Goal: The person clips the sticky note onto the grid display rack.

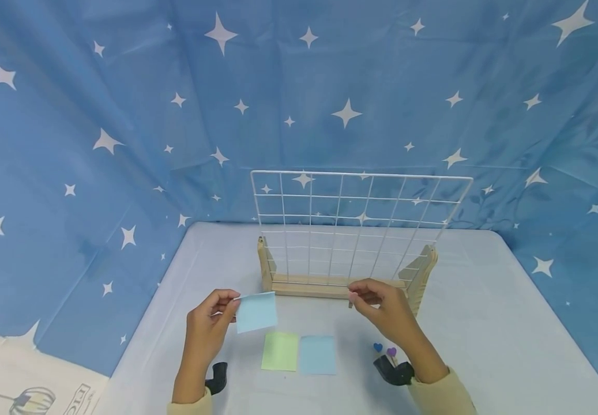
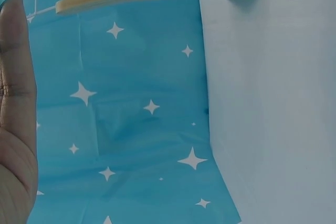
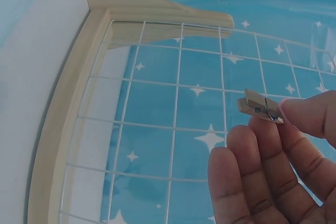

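In the head view my left hand (image 1: pixel 209 324) pinches a light blue sticky note (image 1: pixel 256 312) by its left edge, held above the table. My right hand (image 1: pixel 384 306) holds a small wooden clothespin (image 3: pixel 257 105) between thumb and fingers, with a bit of pink at its end. That hand is just in front of the white wire grid (image 1: pixel 352 214), which stands in a wooden base (image 1: pixel 309 288). In the left wrist view only part of the left hand (image 2: pixel 17 129) shows, and the note is out of sight.
A green sticky note (image 1: pixel 280 351) and another blue sticky note (image 1: pixel 318 355) lie side by side on the white table (image 1: pixel 485 323). Near the right wrist are clothespins with a blue heart (image 1: pixel 378 347) and a purple heart (image 1: pixel 392 351). A starry blue cloth (image 1: pixel 382 75) hangs behind.
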A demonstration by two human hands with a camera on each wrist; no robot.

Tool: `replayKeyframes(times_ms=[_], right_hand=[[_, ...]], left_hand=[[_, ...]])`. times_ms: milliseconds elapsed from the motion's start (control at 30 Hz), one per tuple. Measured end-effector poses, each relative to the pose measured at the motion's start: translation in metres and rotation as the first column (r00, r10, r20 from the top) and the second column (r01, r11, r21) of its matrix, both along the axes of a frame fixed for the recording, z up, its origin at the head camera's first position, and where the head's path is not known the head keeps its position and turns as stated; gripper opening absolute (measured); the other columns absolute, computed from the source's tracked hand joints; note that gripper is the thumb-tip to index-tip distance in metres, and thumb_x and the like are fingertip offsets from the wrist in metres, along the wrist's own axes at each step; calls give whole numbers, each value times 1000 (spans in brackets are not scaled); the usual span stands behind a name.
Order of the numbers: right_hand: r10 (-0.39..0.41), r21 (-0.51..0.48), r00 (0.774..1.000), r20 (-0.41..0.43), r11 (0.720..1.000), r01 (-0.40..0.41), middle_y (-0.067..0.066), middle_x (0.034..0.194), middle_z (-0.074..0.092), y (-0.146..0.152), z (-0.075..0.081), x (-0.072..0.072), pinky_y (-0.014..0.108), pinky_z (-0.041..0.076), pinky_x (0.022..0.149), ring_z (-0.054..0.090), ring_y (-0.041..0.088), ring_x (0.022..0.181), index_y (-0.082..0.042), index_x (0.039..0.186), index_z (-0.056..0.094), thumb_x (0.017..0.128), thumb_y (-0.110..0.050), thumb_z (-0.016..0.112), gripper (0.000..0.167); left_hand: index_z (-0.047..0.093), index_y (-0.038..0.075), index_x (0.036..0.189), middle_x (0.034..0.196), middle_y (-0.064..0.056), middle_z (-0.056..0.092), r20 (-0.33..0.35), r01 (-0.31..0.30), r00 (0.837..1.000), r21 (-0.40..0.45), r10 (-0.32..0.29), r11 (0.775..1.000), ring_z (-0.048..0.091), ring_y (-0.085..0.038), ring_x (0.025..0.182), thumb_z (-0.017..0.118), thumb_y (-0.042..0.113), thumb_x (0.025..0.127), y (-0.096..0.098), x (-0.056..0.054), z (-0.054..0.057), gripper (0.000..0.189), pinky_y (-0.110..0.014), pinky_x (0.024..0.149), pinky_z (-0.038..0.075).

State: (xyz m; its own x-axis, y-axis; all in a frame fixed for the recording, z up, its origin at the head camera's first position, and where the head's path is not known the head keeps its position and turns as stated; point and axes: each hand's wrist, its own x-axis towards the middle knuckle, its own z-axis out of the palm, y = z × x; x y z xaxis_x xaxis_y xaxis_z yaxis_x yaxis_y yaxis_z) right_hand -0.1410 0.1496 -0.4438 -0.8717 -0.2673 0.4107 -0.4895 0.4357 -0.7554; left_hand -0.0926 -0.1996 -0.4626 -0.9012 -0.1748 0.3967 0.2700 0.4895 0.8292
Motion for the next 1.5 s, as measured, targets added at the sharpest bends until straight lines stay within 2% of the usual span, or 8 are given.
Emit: replayKeyframes(times_ms=[333, 500, 933, 1500], right_hand=[[0, 20, 1000, 29, 1000, -1, -5, 92, 79, -3, 11, -2, 22, 63, 79, 75, 11, 82, -6, 106, 80, 96, 1, 81, 12], [11, 21, 1000, 2, 1000, -11, -5, 91, 79, -4, 13, -3, 23, 64, 78, 75, 11, 81, -6, 106, 81, 95, 1, 81, 13], [8, 32, 999, -47, 999, -6, -2, 92, 79, -7, 19, -7, 26, 65, 80, 76, 13, 82, -4, 106, 81, 95, 0, 82, 12], [6, 36, 999, -50, 999, -5, -2, 93, 79, -13, 24, -9, 33, 66, 82, 77, 16, 83, -4, 108, 81, 97, -3, 81, 12]], left_hand=[[75, 1, 108, 97, -8, 76, 23, 8, 1000, 25, -8, 1000, 70, -8, 82, 75, 2, 101, 2, 0, 6, 7, -18, 70, 62], [75, 1, 108, 96, -8, 75, 26, 8, 1000, 36, -9, 999, 70, -10, 81, 75, 3, 101, 3, -1, 7, 7, -18, 70, 62], [75, 1, 107, 95, -7, 75, -39, 24, 999, 32, -23, 999, 70, -10, 80, 76, 2, 101, 5, -5, 11, 7, -19, 69, 62], [74, -1, 107, 93, -10, 76, -86, 39, 996, 59, -34, 997, 69, -6, 80, 75, 1, 101, 7, -12, 17, 7, -18, 68, 61]])
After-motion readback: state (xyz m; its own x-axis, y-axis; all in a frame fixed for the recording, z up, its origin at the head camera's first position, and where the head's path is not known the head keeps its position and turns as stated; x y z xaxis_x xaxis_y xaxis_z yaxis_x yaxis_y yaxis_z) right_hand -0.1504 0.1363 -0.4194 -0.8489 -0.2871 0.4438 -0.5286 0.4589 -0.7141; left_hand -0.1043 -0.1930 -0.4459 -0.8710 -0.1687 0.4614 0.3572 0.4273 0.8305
